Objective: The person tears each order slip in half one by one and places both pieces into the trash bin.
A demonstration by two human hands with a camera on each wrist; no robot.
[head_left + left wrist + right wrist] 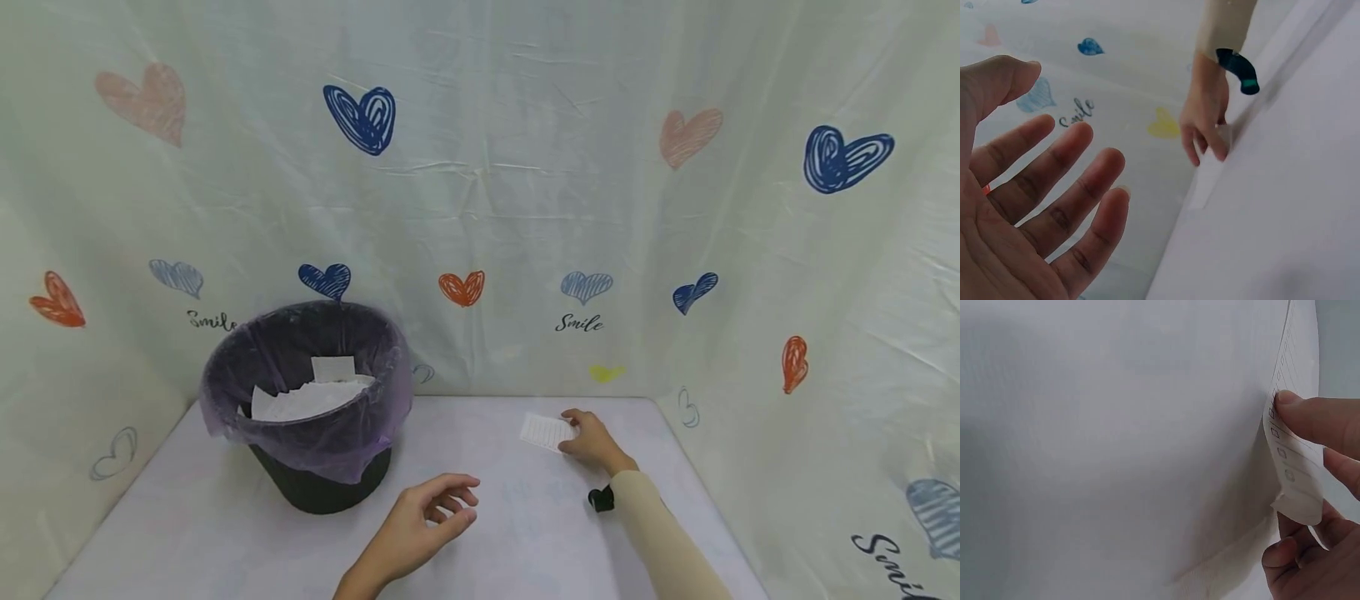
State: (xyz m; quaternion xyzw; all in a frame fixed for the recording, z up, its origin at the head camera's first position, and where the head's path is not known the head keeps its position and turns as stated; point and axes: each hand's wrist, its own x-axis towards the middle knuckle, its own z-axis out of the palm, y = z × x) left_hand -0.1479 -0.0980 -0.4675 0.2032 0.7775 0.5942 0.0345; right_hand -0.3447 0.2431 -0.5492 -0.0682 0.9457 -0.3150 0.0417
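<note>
Toward the back right of the table, my right hand (pixel 596 442) pinches a small white lined sheet of paper (pixel 542 431) by its right end. In the right wrist view the thumb lies on the printed face of the sheet (pixel 1294 456), which bears a row of little checkboxes and bends at its near end. My left hand (pixel 423 521) hovers over the front middle of the table, fingers loosely bent and nothing in them. The left wrist view shows that hand (pixel 1041 194) with palm and fingers spread, apart from the sheet.
A black bin (pixel 318 492) with a purple plastic liner (pixel 386 400) stands at the left, holding white papers (pixel 307 400). A dark band (pixel 601 499) shows beside the right sleeve. A heart-printed curtain (pixel 480 200) encloses the white table (pixel 495 558) at the back and sides.
</note>
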